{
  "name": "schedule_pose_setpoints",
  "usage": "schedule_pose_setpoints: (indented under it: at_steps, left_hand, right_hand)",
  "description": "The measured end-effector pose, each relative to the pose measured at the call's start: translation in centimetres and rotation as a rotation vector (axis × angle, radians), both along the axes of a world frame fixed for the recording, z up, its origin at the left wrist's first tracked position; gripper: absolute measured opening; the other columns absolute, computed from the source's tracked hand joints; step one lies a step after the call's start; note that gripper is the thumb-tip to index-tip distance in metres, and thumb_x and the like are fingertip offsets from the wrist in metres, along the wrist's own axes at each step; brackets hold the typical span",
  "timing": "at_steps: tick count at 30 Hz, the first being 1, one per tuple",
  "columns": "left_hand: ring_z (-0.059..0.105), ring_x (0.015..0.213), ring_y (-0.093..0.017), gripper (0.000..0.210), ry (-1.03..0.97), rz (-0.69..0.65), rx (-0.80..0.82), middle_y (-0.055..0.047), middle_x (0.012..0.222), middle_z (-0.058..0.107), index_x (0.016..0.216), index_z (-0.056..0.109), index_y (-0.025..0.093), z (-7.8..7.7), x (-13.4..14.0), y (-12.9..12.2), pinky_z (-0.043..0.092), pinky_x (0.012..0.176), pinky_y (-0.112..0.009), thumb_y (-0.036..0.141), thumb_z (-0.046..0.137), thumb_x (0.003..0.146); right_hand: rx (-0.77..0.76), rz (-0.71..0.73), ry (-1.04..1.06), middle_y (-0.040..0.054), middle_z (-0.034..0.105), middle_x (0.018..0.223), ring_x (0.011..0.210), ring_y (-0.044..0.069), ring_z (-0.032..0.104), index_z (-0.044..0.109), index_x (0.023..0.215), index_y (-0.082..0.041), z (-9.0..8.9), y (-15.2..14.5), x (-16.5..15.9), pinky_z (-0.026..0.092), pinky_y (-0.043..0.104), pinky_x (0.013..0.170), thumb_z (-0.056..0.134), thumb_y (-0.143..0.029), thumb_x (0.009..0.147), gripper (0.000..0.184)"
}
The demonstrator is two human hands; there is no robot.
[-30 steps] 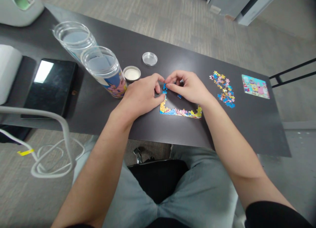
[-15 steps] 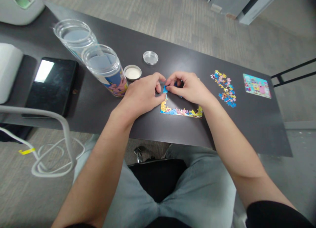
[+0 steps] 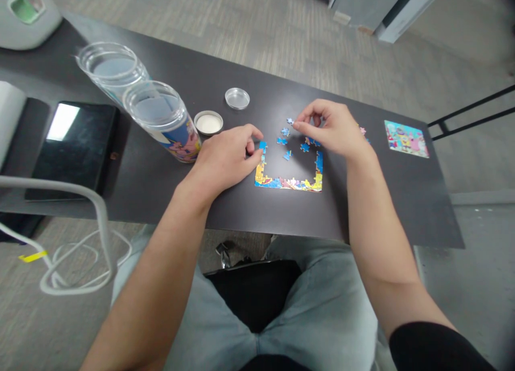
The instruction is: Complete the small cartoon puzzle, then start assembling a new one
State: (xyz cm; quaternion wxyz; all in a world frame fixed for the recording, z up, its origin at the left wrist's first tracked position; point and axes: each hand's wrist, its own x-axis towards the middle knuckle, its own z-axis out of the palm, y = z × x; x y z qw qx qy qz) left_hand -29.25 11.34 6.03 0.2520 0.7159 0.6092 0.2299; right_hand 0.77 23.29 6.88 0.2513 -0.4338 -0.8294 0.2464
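A partly joined jigsaw puzzle lies on the dark table, its bottom edge and parts of both sides forming a U. My left hand rests at its left side, thumb and forefinger apart beside a blue edge piece, holding nothing. Beyond the top, my right hand pinches a small blue puzzle piece between thumb and fingertips. Loose blue pieces lie near it: one piece, another piece, and a further piece inside the U. My right hand partly hides other loose pieces.
To the left stand two clear canisters, the nearer canister with a printed label. A white-lined lid and a metal lid lie beyond my left hand. A black tablet is far left; a picture card lies right.
My right hand has moved away from the left side, up and to the right, uncovering the loose blue pieces and the puzzle's right side. My left hand stays by the puzzle.
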Motion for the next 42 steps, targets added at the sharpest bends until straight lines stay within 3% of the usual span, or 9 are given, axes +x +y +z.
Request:
schedule_pose_setpoints:
  at_steps: [5,8,15,19,25,31,42]
  left_hand:
    - [0.080,0.097,-0.027,0.031,0.026,0.021,-0.018,-0.001,0.109,0.090,0.137,0.088,0.032,0.3,0.2,0.0,0.053,0.085,-0.041,0.030,0.081,0.107]
    - [0.080,0.096,-0.027,0.032,0.060,0.037,-0.019,-0.001,0.109,0.091,0.139,0.089,0.033,0.5,0.3,0.1,0.052,0.083,-0.041,0.030,0.081,0.108]
    - [0.080,0.095,-0.027,0.033,0.100,0.051,-0.035,-0.001,0.108,0.090,0.139,0.090,0.033,1.1,0.6,0.1,0.053,0.084,-0.040,0.032,0.083,0.108]
    - [0.079,0.094,-0.027,0.032,0.106,0.053,-0.045,-0.002,0.109,0.090,0.140,0.090,0.032,1.5,0.6,0.0,0.052,0.084,-0.039,0.031,0.084,0.109]
    - [0.080,0.094,-0.027,0.030,0.097,0.045,-0.041,-0.002,0.107,0.090,0.140,0.091,0.031,1.3,0.5,0.1,0.054,0.084,-0.039,0.032,0.083,0.110]
    - [0.080,0.093,-0.027,0.031,0.099,0.043,-0.044,-0.003,0.109,0.090,0.140,0.091,0.031,1.1,0.5,0.1,0.054,0.085,-0.040,0.032,0.083,0.110]
    - [0.081,0.098,-0.028,0.031,0.102,0.036,-0.025,-0.002,0.107,0.089,0.137,0.091,0.032,1.0,0.4,0.1,0.055,0.086,-0.040,0.031,0.085,0.107]
  right_hand:
    - [-0.125,0.268,-0.049,0.0075,0.085,0.100,0.090,0.028,0.070,0.095,0.099,-0.028,1.0,-0.3,0.5,0.053,0.048,0.086,0.107,-0.048,0.096,0.023]
    - [-0.199,0.346,-0.113,0.0059,0.086,0.104,0.092,0.028,0.074,0.097,0.102,-0.030,1.5,-0.4,0.5,0.054,0.047,0.090,0.112,-0.055,0.092,0.031]
    - [-0.175,0.306,-0.214,0.0023,0.079,0.093,0.090,0.026,0.067,0.086,0.091,-0.028,1.2,-0.8,-0.6,0.049,0.044,0.090,0.107,-0.063,0.101,0.042]
    - [-0.149,0.267,-0.180,0.0025,0.076,0.092,0.089,0.024,0.063,0.083,0.089,-0.026,1.3,-1.0,-0.6,0.049,0.044,0.089,0.099,-0.060,0.110,0.043]
    - [-0.174,0.314,-0.138,0.0007,0.075,0.100,0.091,0.023,0.062,0.096,0.112,-0.029,1.8,-0.7,0.1,0.051,0.044,0.090,0.111,-0.053,0.097,0.031]
    - [-0.211,0.307,-0.150,0.0018,0.074,0.101,0.093,0.025,0.064,0.094,0.106,-0.029,0.9,-0.7,-0.6,0.054,0.045,0.090,0.113,-0.051,0.094,0.031]
    - [-0.049,0.269,-0.120,0.0012,0.071,0.100,0.095,0.026,0.064,0.085,0.107,-0.027,-0.3,-1.8,-3.4,0.051,0.046,0.099,0.104,-0.038,0.101,0.023]
